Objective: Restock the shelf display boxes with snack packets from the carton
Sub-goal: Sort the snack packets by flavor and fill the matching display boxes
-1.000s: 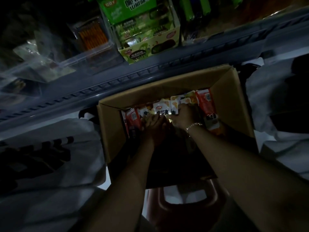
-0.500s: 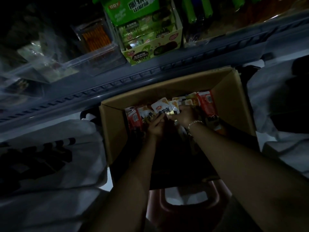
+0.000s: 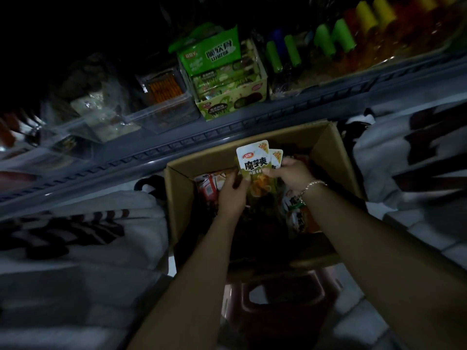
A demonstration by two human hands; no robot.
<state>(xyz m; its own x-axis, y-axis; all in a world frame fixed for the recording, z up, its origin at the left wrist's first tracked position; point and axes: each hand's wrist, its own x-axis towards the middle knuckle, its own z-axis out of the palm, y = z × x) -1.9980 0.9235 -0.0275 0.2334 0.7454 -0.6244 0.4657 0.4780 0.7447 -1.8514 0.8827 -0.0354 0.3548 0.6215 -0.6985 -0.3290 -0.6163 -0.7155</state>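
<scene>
Snack packets (image 3: 255,168), white-topped with bold black lettering, stand raised above the open cardboard carton (image 3: 333,157), and you hold them between both hands. Your left hand (image 3: 231,195) curls around the lower left edge of the bunch, while your right hand (image 3: 293,173), a bracelet (image 3: 312,185) at its wrist, pinches the right side, where a second packet peeks out behind the first. More packets lie in the carton, red ones (image 3: 208,188) at the left and others under your right forearm. The carton sits on a dark red stool (image 3: 283,299). Beyond it, on the grey shelf (image 3: 227,132), stands a green display box (image 3: 227,89) stocked with packets, just beside a clear plastic bin (image 3: 164,102).
</scene>
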